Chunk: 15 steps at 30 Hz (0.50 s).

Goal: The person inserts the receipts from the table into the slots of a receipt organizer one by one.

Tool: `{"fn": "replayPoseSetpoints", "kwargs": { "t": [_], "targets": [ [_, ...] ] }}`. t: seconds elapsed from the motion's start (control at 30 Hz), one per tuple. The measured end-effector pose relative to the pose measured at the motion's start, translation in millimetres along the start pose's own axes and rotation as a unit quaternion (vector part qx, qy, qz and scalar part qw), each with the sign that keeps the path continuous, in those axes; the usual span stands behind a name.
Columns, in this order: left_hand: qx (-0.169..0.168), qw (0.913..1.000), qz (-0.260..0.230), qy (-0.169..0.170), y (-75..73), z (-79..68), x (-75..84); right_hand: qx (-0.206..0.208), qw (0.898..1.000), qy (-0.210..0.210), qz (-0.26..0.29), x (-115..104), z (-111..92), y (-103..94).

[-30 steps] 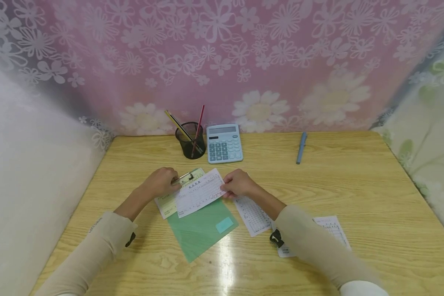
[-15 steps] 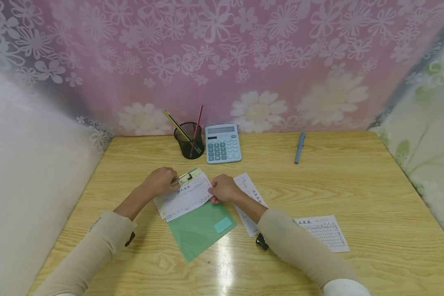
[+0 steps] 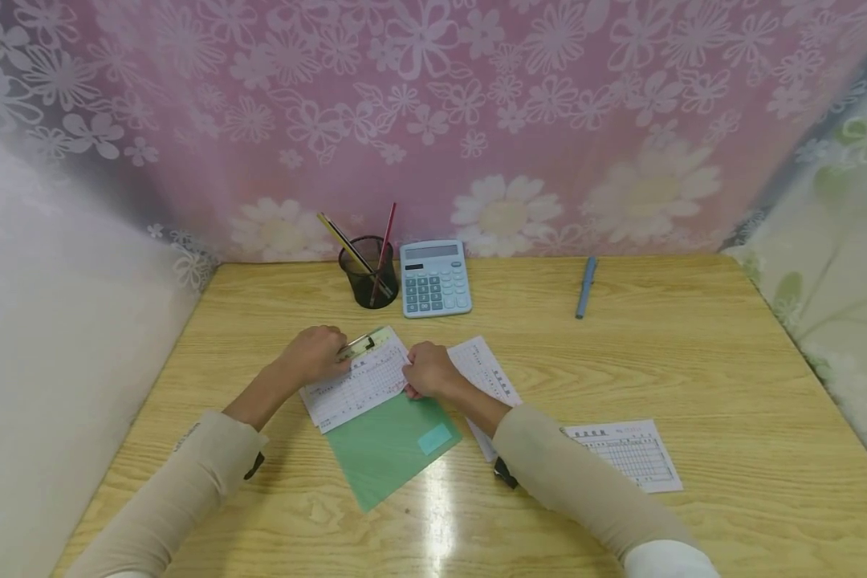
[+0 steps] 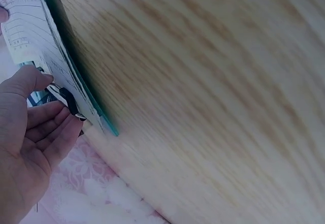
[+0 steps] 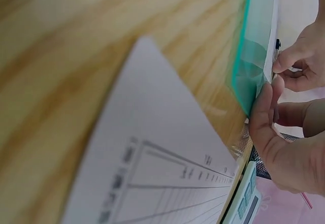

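A green translucent clip folder point(image 3: 390, 457) lies on the table with a light blue label and a metal clip point(image 3: 357, 347) at its top. My left hand point(image 3: 316, 355) pinches that clip between thumb and fingers; the left wrist view shows its black end point(image 4: 69, 101) by the fingertips. A white printed form point(image 3: 361, 389) lies over the folder's upper part, covering most of the yellow sheet under it. With thumb and fingers, my right hand point(image 3: 431, 370) pinches the form's right edge. In the right wrist view both hands meet near the folder's edge point(image 5: 244, 56).
Two more printed forms lie to the right, one point(image 3: 487, 377) partly under my right forearm, another point(image 3: 624, 453) farther out. A mesh pen cup point(image 3: 369, 277) with pencils and a blue calculator point(image 3: 436, 278) stand behind. A blue pen point(image 3: 586, 287) lies at back right.
My right hand has moved left with the white form, laying it over the yellow sheet up to the clip. The left hand has stayed at the clip.
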<state>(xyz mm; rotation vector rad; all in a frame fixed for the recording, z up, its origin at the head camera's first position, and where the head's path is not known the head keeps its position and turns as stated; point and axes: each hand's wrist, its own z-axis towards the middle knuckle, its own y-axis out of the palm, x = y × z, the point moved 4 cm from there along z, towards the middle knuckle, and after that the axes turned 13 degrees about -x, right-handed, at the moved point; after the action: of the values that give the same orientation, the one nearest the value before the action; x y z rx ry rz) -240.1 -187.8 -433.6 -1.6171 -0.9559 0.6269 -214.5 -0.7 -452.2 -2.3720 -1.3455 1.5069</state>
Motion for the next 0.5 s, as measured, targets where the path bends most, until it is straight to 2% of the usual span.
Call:
{"fn": "replayPoseSetpoints", "kwargs": {
  "t": [0.27,0.5],
  "targets": [
    [0.015,0.9998,0.011,0.005,-1.7,-0.8,2.8,0.01,1.0,-0.006,-0.009,-2.7,-0.9,-0.3],
    [0.005,0.9999,0.008,-0.007,-0.1,-1.4,2.8,0.016,0.999,-0.011,0.026,-4.5,-0.9,0.1]
  ]
}}
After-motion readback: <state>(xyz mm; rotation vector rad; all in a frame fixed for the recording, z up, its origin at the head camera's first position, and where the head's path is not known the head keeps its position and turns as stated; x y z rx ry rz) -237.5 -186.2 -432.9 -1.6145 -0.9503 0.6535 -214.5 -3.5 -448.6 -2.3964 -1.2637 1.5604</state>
